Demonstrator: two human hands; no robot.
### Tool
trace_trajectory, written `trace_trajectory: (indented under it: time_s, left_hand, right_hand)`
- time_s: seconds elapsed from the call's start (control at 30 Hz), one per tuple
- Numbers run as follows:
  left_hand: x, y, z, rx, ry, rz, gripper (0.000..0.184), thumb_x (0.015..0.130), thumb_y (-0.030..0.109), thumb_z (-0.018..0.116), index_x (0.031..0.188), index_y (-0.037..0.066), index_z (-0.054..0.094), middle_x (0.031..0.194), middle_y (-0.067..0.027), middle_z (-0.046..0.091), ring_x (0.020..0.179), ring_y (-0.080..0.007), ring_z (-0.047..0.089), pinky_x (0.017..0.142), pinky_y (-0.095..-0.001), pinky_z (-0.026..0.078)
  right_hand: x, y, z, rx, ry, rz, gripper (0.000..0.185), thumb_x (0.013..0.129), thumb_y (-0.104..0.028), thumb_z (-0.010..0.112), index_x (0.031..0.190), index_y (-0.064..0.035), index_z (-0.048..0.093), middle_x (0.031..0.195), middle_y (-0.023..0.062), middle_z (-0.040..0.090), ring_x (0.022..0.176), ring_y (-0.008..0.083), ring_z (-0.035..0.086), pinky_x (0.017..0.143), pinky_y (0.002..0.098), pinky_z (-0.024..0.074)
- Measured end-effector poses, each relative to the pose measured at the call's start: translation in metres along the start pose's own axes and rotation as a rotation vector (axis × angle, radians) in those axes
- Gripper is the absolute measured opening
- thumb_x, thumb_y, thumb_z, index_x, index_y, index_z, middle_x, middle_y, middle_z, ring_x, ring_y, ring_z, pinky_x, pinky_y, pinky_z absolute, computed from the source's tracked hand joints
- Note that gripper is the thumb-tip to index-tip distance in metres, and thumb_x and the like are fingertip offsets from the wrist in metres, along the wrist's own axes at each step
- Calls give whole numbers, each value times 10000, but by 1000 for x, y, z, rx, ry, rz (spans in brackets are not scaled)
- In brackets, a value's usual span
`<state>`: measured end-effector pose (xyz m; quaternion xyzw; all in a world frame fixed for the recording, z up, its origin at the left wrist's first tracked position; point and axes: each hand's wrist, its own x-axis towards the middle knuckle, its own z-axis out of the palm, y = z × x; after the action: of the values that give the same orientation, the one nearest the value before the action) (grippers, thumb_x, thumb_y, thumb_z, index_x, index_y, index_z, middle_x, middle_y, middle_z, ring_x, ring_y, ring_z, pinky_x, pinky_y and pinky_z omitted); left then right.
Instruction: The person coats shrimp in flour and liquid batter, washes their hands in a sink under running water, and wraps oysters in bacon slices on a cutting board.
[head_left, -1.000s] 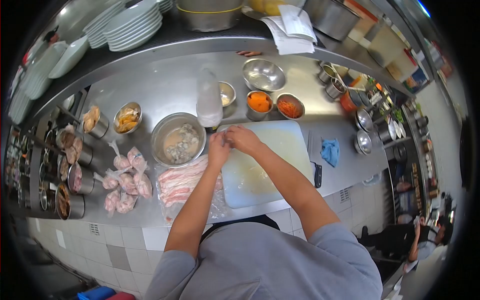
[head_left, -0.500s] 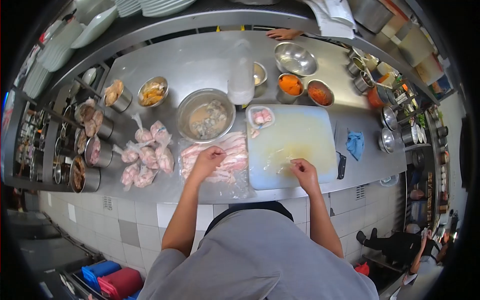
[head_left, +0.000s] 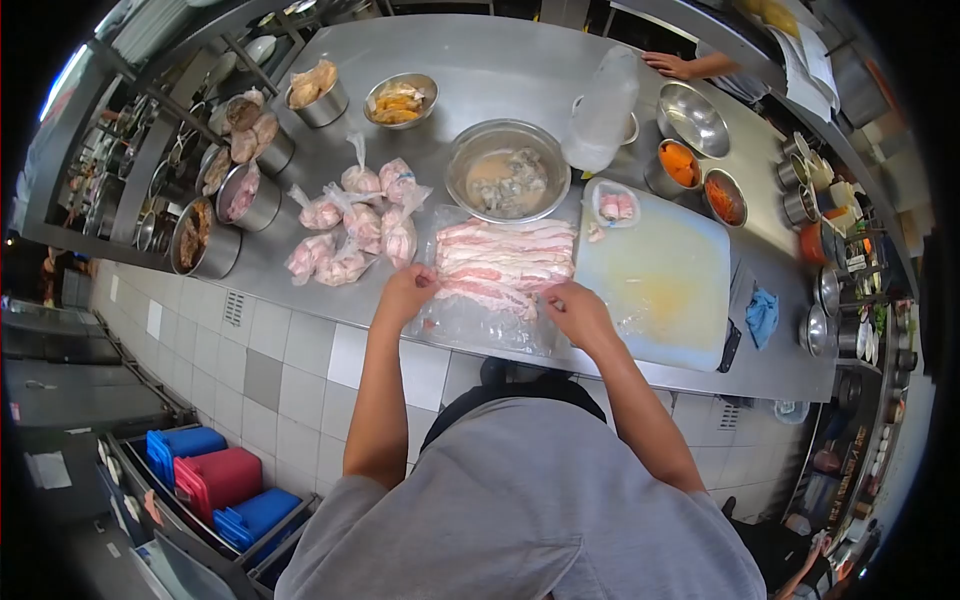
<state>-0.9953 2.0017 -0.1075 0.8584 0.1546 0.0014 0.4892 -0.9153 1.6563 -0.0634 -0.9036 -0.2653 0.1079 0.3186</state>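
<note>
Thin strips of pork belly [head_left: 505,255] lie side by side on a clear plastic sheet [head_left: 480,315] at the table's front. At the left end of the lowest strips is my left hand [head_left: 408,292], its fingertips pinched on a slice's end. My right hand [head_left: 575,310] pinches at the right end of the same lower strips, by the cutting board's edge. The white cutting board [head_left: 660,275] lies to the right, wet and yellowish in its middle. A small plastic tub [head_left: 615,205] with pink meat pieces rests on its far left corner.
Knotted bags of meat [head_left: 360,225] lie left of the sheet. Behind it stands a metal bowl [head_left: 508,170] of greyish food in liquid, beside a large clear bottle [head_left: 603,110]. A knife [head_left: 733,340] and blue cloth [head_left: 762,315] lie right. Another person's hand [head_left: 668,65] rests at the far edge.
My right hand has moved left from the cutting board to the pork strips' right end. My left hand has shifted from above the strips to their left end. The view has turned.
</note>
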Motion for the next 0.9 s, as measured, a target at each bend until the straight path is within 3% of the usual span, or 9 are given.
trace_trajectory:
  time_s: [0.13,0.2,0.43,0.53,0.6,0.73,0.8,0.83,0.9]
  left_hand:
    - [-11,-9,9,-25,48,-1,205,851,162,773,965,5,708,850,-66,708,792,-158,649,746,-314,534]
    - [-13,-11,9,-183,57,-31,156,904,132,739,997,17,692,840,-15,668,758,-105,593,686,-270,496]
    - [-17,-8,-10,-320,175,15,130,955,107,682,1061,32,675,843,15,648,741,-78,570,660,-234,459]
    - [-16,8,-14,-315,113,-29,171,952,100,685,1110,35,679,918,0,676,811,-88,596,737,-248,488]
    - [-14,31,-4,-347,-34,153,254,923,62,668,1175,30,679,1041,-53,709,933,-152,639,862,-293,514]
    - [-6,74,23,-330,-270,329,387,869,44,674,1255,35,661,1108,-93,715,1034,-213,663,918,-311,515]
    - [0,95,27,2,-434,537,442,806,10,653,1248,21,653,1178,-107,703,1176,-201,632,1009,-333,485]
    - [8,93,30,1,-442,546,442,806,10,653,1248,21,653,1178,-107,703,1176,-201,632,1009,-333,485]
    - [25,84,29,-12,-805,365,405,828,78,699,1229,32,662,1153,-101,706,1169,-208,636,995,-326,488]
  right_hand:
    - [19,-18,19,-228,-191,20,234,869,-270,700,923,-43,701,945,152,715,870,345,690,763,450,549]
    - [27,-19,32,-325,-201,112,236,841,-257,699,909,-33,671,914,161,716,910,368,695,784,457,555]
    - [31,-11,66,-304,-84,-19,257,803,-154,697,1017,-28,629,904,196,699,920,391,690,784,480,545]
    - [20,-21,46,-77,-229,81,272,798,-80,716,1037,-15,606,956,184,705,920,348,700,805,436,548]
    - [12,-26,31,280,-240,164,263,780,-28,708,997,-24,561,906,122,654,846,254,657,782,359,521]
    - [10,-24,20,496,-198,70,265,781,-14,695,988,-25,530,901,69,594,835,169,574,770,316,491]
    - [14,-31,15,594,-270,-16,262,790,-2,669,1003,-32,520,899,35,557,839,130,532,760,303,471]
    - [16,-35,10,593,-259,-11,262,790,-2,669,1003,-32,520,899,35,557,839,130,532,760,303,471]
    - [19,-42,-1,689,-368,-23,299,802,55,606,1052,-66,496,923,-18,473,853,95,478,806,255,443]
